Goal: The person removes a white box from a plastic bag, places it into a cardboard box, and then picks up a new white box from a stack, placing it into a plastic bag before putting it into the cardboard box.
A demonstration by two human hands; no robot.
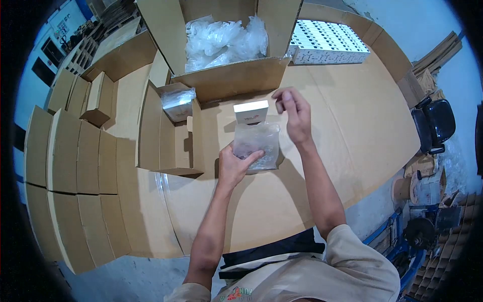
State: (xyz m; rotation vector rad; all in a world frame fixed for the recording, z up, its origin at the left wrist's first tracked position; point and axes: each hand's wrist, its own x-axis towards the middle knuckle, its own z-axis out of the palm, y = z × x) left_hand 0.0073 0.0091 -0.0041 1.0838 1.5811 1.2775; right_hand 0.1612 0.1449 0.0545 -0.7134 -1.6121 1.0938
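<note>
My left hand (234,166) is closed on a clear bubble wrap pouch (264,141), its thumb lying across the front. A small white box (251,111) with a faint red mark stands out of the pouch's top end. To the right of that box my right hand (297,117) is raised, empty, its fingers loosely bent and apart. An open cardboard box (197,133) sits left of my hands. Inside it, at the far end, is a bubble-wrapped box (178,104).
A large carton (231,79) full of bubble wrap pouches (226,43) stands at the back. Rows of white boxes (329,43) lie behind on the right. Brown cartons (65,151) are stacked on the left. A black chair (435,123) stands beyond the table's right edge.
</note>
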